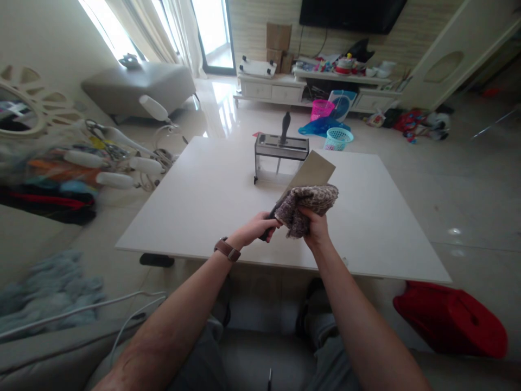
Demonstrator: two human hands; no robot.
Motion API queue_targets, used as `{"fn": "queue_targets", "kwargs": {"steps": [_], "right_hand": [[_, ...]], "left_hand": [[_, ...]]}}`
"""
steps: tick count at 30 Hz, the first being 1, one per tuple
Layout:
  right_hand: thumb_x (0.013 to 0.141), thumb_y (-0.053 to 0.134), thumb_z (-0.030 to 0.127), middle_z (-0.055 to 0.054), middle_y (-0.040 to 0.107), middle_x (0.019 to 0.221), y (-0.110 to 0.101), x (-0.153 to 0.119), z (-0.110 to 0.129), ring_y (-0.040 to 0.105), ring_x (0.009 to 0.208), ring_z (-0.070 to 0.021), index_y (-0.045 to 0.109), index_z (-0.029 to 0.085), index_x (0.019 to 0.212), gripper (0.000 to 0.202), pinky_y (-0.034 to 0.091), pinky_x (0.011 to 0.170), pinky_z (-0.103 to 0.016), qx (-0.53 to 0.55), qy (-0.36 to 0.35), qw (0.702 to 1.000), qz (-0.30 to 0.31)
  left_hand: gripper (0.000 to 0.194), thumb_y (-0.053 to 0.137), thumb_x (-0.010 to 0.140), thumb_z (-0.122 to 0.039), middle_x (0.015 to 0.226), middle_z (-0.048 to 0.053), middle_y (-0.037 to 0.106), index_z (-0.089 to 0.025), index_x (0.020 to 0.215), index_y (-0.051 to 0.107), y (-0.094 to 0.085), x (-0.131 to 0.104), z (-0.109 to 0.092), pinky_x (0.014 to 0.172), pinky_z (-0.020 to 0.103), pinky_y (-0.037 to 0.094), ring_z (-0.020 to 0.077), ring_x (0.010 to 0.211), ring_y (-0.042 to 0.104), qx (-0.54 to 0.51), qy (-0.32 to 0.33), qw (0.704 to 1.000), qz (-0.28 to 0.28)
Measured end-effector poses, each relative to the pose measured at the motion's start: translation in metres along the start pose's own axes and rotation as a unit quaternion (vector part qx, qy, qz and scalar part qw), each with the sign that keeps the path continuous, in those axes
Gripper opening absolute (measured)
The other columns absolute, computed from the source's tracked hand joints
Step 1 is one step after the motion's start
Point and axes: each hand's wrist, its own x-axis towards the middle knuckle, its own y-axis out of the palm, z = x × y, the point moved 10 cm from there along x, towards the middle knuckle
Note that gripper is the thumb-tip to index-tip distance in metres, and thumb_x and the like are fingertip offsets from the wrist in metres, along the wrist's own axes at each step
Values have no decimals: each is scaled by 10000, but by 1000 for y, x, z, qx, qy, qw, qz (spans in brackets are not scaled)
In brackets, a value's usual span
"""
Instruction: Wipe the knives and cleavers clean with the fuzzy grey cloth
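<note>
My left hand (255,229) is closed around the dark handle of a cleaver (314,171), whose broad blade points away to the upper right over the table. A brown, patterned cloth (319,196) is bunched in my right hand (318,229) and covers the lower part of the blade. Just beyond the cleaver, on the white table (195,201), stands a knife holder (260,145) with a dark top and clear sides. One knife with a black handle (286,129) sticks up out of it.
Past the table's far edge stand a light blue basket (337,139), a pink basket (321,108) and a blue plastic bag (319,127). A lamp with several white shades (130,165) is at the left. Something red (451,320) lies by the near right corner.
</note>
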Motion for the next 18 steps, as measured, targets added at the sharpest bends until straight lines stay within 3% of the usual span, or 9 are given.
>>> {"fn": "queue_targets", "kwargs": {"steps": [5, 8, 13, 18], "right_hand": [[490, 889, 112, -11, 808, 874, -3, -1, -7, 738, 791, -215, 774, 157, 880, 409, 641, 753, -342, -32, 5, 999, -24], [511, 883, 124, -12, 811, 878, -1, -1, -14, 741, 786, -200, 774, 160, 880, 387, 645, 738, -313, -17, 35, 999, -25], [577, 854, 150, -22, 820, 904, 0, -1, -29, 756, 800, -195, 779, 160, 927, 358, 663, 737, -302, 6, 114, 993, -21], [595, 854, 143, -15, 821, 897, -7, 2, -32, 764, 789, -196, 774, 168, 923, 339, 672, 748, -306, 2, 121, 992, -28]], "left_hand": [[91, 660, 745, -188, 543, -44, 553, -158, 715, 580, -13, 5, -4, 388, 198, 456, 89, 416, 521, 159, 44, 980, -113], [95, 664, 756, -211, 587, -29, 586, -148, 719, 604, -16, 4, -8, 360, 192, 450, 92, 430, 536, 194, 71, 967, -149], [128, 659, 774, -256, 577, -33, 579, -149, 721, 612, -15, 5, -8, 342, 186, 433, 97, 413, 540, 218, 74, 958, -168], [130, 646, 766, -248, 558, -41, 564, -155, 696, 587, -12, 6, -7, 349, 173, 422, 91, 406, 535, 219, 74, 958, -170]]}}
